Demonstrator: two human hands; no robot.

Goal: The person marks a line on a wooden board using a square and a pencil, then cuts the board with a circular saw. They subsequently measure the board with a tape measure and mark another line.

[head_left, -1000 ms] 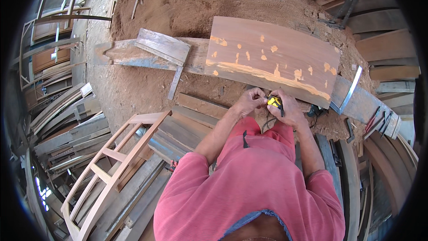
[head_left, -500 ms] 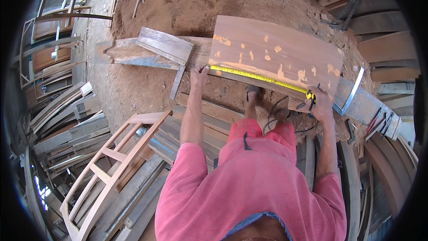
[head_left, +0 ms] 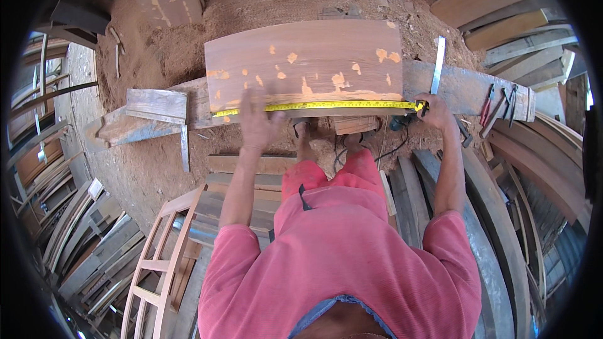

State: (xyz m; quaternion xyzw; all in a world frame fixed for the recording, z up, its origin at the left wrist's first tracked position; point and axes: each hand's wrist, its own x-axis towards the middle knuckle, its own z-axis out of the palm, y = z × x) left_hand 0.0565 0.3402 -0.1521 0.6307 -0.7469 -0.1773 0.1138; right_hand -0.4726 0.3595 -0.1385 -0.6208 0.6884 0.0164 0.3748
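A brown wooden panel (head_left: pixel 326 56) with a curved far edge and pale orange filler patches lies across a long weathered plank. The yellow blade of a tape measure (head_left: pixel 352 105) runs along the panel's near edge. At its right end my right hand (head_left: pixel 435 113) is closed around the case, just past the panel's near right corner. My left hand (head_left: pixel 256 124) is over the blade towards its left part, blurred, with fingers stretched out and apart. The blade's left end lies at the panel's near left corner, free of my fingers.
The weathered plank (head_left: pixel 468 85) bears a metal square (head_left: pixel 438 66) and several hand tools (head_left: pixel 496 107) at right. A wooden-stocked square (head_left: pixel 157 105) lies at left. A wooden frame (head_left: pixel 157 263) and stacked boards stand near my left side. Sawdust covers the ground.
My left hand has left the blade's end at the panel's left corner and moved right along the blade. My right hand still holds the tape measure. The whole view has turned and shifted.
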